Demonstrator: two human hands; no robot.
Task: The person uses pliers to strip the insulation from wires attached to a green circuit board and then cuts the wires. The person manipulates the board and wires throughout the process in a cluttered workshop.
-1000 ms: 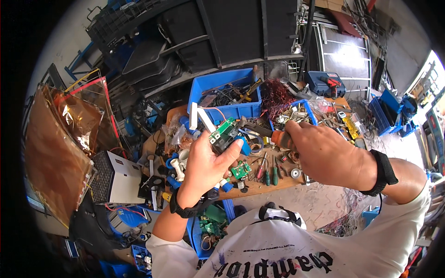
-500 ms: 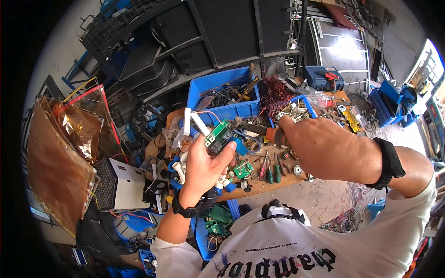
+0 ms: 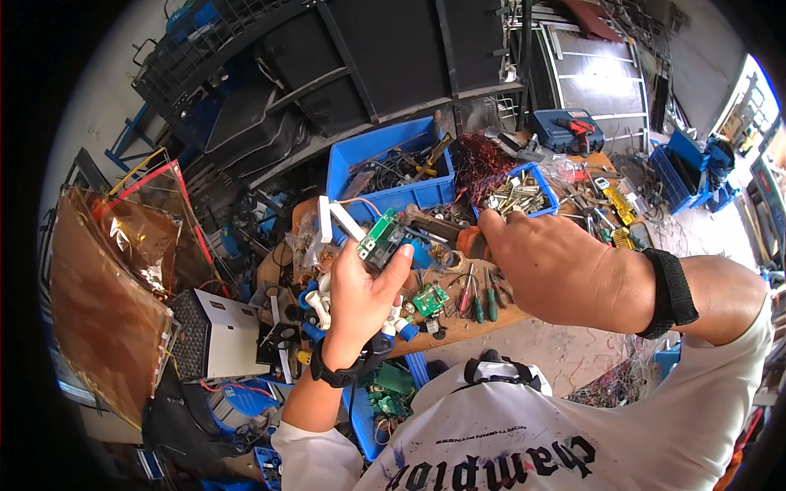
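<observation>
My left hand is closed around a green circuit board with dark parts on it, held above the workbench. White strips and a reddish wire stick out at its far end. My right hand grips what look like orange-handled pliers. Their dark metal jaws meet the right edge of the board; whether they bite on a part there is too small to tell. Below the hands, another small green board lies on the wooden bench, beside several screwdrivers.
A blue crate of wires and tools stands behind the board. Right of it are a reddish wire bundle and a blue tray of metal pieces. A red drill rests at the back; a blue bin of boards sits below.
My right hand and the pliers have shifted slightly left relative to the bench. The left hand still holds the board in nearly the same place; the whole view has moved a little.
</observation>
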